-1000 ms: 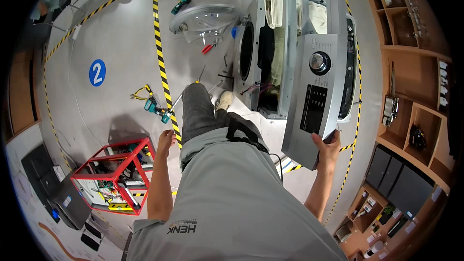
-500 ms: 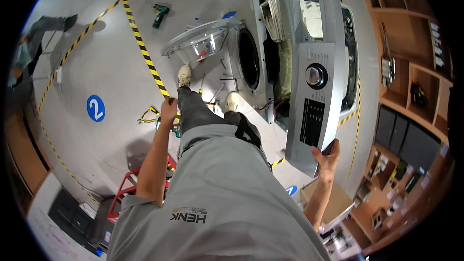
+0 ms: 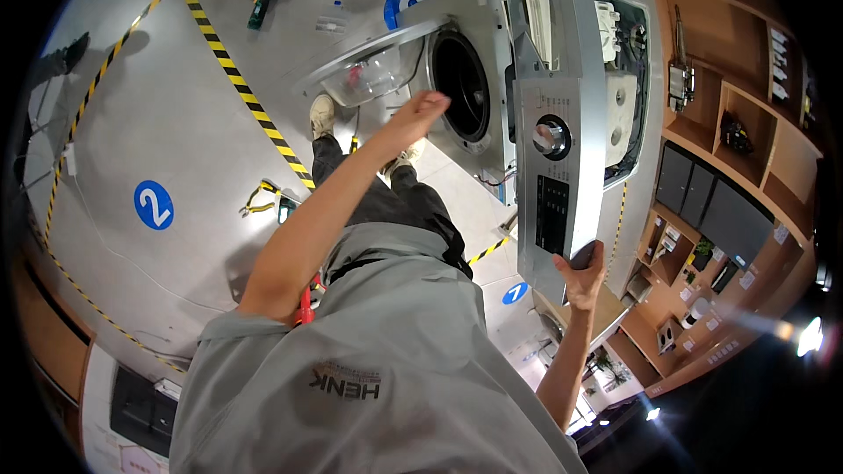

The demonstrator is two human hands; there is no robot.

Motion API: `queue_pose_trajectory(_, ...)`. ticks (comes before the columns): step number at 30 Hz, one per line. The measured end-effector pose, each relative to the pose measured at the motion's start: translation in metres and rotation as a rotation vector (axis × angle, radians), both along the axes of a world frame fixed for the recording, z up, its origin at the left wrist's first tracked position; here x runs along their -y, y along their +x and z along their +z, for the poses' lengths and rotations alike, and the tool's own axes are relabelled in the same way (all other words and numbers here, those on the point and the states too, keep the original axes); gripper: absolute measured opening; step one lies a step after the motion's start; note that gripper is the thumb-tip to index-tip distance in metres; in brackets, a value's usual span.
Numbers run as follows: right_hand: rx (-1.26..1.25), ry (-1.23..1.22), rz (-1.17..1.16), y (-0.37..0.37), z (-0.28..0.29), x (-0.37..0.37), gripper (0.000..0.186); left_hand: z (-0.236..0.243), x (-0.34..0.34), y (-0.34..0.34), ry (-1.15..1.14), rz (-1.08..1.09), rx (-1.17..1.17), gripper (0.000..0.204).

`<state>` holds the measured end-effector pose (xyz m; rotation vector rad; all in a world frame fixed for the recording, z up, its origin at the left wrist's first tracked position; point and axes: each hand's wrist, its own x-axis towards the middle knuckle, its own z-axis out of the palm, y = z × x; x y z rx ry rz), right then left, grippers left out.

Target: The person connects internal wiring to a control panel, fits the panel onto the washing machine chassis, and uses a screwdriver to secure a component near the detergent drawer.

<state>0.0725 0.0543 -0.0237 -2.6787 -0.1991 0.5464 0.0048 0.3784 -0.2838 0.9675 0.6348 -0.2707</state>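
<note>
My right hand (image 3: 582, 276) grips the near end of a silver washing machine control panel (image 3: 580, 175), its thumb on the front face. The panel carries a round knob (image 3: 551, 137) and a dark display. It stands upright along the front of the opened washing machine (image 3: 623, 105), whose inner parts show behind it. My left hand (image 3: 420, 116), fingers loosely curled and a little blurred, reaches across in front of the dark drum opening (image 3: 460, 88). Nothing shows in it. Left of the opening hangs the round door (image 3: 369, 75) with its clear bowl, swung out.
A green cordless drill (image 3: 262, 4) and yellow-handled pliers (image 3: 257, 198) lie on the grey floor, left of the machine. Black-and-yellow tape (image 3: 230, 70) crosses the floor. Loose wires (image 3: 496, 179) hang at the machine's near edge. Wooden shelves (image 3: 702, 114) stand at the right.
My left hand has moved from beside my leg rightward and up toward the drum opening. The panel has shifted slightly left and more upright against the machine, my right hand still on it.
</note>
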Motion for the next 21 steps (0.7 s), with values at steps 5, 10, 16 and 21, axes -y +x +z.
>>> queue_pose_trajectory(5,-0.045,-0.071,-0.051,-0.008,-0.019,-0.017,0.063,0.011,0.043,0.056,-0.494,0.072,0.098,0.074)
queue_pose_trajectory(10,-0.080,-0.068,-0.023,0.001,-0.043,0.009,0.066,0.032,0.087,0.090,-0.868,0.327,0.029,0.081)
queue_pose_trajectory(16,-0.042,-0.316,0.014,-0.003,-0.050,0.001,0.075,0.024,0.117,0.105,-0.870,0.583,-0.025,0.075)
queue_pose_trajectory(21,-0.144,-0.164,0.323,0.026,-0.056,0.026,0.056,-0.003,0.124,0.113,-0.852,0.728,0.012,0.077)
